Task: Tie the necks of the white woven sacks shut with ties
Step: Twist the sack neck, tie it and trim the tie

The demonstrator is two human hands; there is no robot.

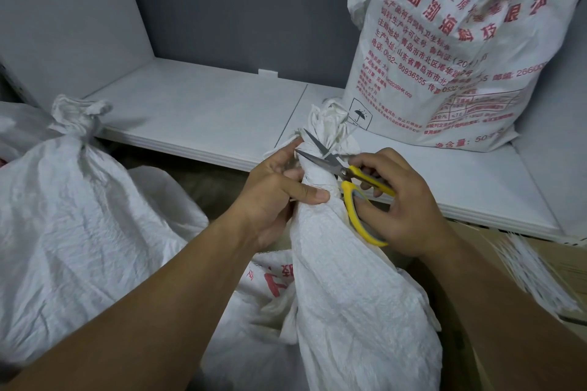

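left hand point(276, 187) gripping gathered neck of middle sack point(349, 263), right hand point(403, 203) holding yellow scissors point(346, 178) open at the neck, tied sack point(63, 200) at left

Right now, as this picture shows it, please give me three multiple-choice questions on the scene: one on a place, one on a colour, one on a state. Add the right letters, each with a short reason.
1. Where does the sack with red print stand?
A. on the white shelf
B. on the floor at the left
C. on a chair

2. What colour are the handles of the scissors?
A. blue
B. yellow
C. black

3. How are the scissor blades?
A. closed
B. open, at the neck of the middle sack
C. covered by a sheath

Answers:
1 A: its base rests on the shelf, at the right.
2 B: the right hand holds two yellow handles.
3 B: the blades stand apart in a V at the neck, which the left hand grips.
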